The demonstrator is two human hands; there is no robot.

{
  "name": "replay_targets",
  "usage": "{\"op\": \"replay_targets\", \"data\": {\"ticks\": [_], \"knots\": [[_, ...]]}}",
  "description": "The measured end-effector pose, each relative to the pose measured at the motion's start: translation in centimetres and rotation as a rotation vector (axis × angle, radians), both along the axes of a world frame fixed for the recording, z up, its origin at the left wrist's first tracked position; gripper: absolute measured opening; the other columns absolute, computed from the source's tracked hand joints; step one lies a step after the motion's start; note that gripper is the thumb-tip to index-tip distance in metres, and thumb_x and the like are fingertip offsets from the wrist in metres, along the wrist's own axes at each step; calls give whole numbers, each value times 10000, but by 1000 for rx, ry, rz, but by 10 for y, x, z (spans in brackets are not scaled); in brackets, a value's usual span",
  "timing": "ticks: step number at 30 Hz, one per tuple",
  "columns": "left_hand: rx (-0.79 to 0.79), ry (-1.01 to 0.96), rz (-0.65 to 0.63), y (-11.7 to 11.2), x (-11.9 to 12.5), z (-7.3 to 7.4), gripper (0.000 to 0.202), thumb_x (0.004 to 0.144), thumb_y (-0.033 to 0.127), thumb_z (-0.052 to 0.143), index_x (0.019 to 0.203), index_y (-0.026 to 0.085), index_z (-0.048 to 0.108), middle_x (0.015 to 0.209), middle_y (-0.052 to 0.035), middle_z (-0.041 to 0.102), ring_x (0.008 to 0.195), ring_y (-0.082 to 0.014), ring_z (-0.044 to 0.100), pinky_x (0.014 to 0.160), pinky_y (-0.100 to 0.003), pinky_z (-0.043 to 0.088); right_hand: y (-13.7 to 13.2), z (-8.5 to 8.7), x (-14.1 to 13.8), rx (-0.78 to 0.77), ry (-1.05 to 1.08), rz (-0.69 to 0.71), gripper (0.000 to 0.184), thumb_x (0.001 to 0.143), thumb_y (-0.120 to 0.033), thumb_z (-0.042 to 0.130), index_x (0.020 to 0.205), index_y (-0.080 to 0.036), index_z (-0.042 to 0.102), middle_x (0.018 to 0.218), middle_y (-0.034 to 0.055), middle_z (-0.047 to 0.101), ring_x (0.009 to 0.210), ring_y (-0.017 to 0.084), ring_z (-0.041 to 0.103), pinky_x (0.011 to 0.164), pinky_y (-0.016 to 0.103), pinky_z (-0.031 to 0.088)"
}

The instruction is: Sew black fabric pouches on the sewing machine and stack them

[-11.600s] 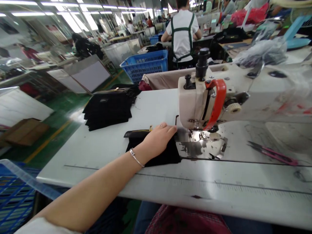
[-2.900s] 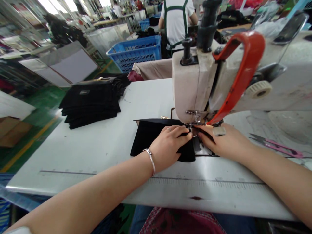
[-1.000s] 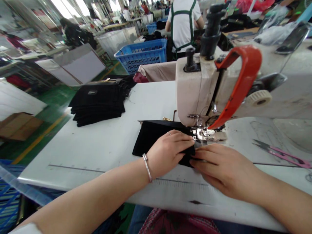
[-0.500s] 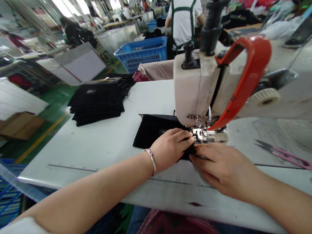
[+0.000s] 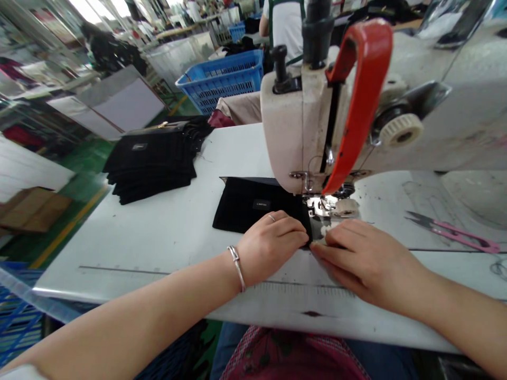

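A black fabric piece [image 5: 247, 206] with a small label lies flat on the white table [image 5: 166, 232], its right edge under the presser foot [image 5: 330, 203] of the cream sewing machine [image 5: 295, 132]. My left hand [image 5: 273, 244], bracelet on the wrist, has curled fingers pressed on the fabric's near right corner. My right hand [image 5: 366, 258] meets it fingertip to fingertip just in front of the foot, thumb and fingers pinched at the same fabric edge. The corner itself is hidden under both hands.
A stack of black fabric pieces [image 5: 152, 161] sits at the table's far left. Pink-handled thread snips [image 5: 455, 232] lie to the right. A blue basket [image 5: 222, 79] and a person in a white shirt [image 5: 283, 24] are behind. The red guard [image 5: 356, 100] overhangs the needle.
The fabric has fed further back under the foot, and its label now shows. Both hands have stayed together at its near edge, shifting slightly toward the needle.
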State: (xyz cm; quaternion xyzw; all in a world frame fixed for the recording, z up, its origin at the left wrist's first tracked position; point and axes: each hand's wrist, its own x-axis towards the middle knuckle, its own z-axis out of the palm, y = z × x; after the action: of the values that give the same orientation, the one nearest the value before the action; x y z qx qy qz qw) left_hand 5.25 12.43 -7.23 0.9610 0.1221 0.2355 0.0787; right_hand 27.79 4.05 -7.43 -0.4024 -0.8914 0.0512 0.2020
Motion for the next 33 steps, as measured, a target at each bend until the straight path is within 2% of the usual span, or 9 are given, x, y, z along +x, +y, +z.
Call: {"op": "replay_targets", "data": {"ticks": [3, 8, 13, 19, 27, 33], "knots": [[-16, -20, 35, -2, 3, 5, 163, 1000, 114, 507, 1031, 145, 664, 963, -39, 721, 887, -138, 654, 860, -294, 543, 0, -3, 1, -23, 8, 3, 225, 951, -191, 528, 1120, -154, 672, 863, 64, 573, 810, 226, 492, 726, 395, 420], [-9, -104, 71, -4, 5, 7, 195, 1005, 98, 482, 1089, 169, 643, 1088, -41, 732, 1049, -133, 671, 968, -297, 549, 1, -3, 1, 2, 24, 5, 206, 948, -193, 528, 1077, -165, 687, 843, 60, 574, 795, 222, 485, 703, 386, 398], [-43, 8, -18, -2, 5, 2, 201, 1022, 126, 459, 1053, 143, 657, 1077, -69, 739, 1005, -153, 692, 941, -326, 574, 3, -4, 0, 18, 12, 8, 232, 947, -199, 519, 1109, -156, 679, 839, 60, 571, 781, 224, 475, 686, 390, 387], [-42, 7, -55, 0, 0, 2, 190, 1009, 103, 474, 1062, 128, 655, 1101, -78, 738, 1013, -162, 689, 936, -331, 577, 2, -4, 1, -18, 29, 15, 231, 947, -181, 515, 1112, -163, 675, 863, 61, 581, 800, 226, 482, 716, 392, 396], [-102, -4, 4, 2, 1, 3, 164, 981, 111, 535, 1020, 161, 687, 1035, -35, 736, 953, -125, 674, 919, -274, 555, 1, -3, 8, -28, 87, 7, 235, 930, -163, 525, 1098, -131, 687, 903, 96, 618, 835, 233, 526, 745, 399, 433], [-135, -13, -25, 4, 0, 3, 189, 976, 75, 507, 1018, 156, 672, 1032, -41, 729, 966, -129, 669, 927, -275, 544, 2, -3, 9, -38, 99, 5, 233, 945, -165, 503, 1078, -134, 692, 882, 87, 608, 814, 220, 512, 738, 388, 420]]}}
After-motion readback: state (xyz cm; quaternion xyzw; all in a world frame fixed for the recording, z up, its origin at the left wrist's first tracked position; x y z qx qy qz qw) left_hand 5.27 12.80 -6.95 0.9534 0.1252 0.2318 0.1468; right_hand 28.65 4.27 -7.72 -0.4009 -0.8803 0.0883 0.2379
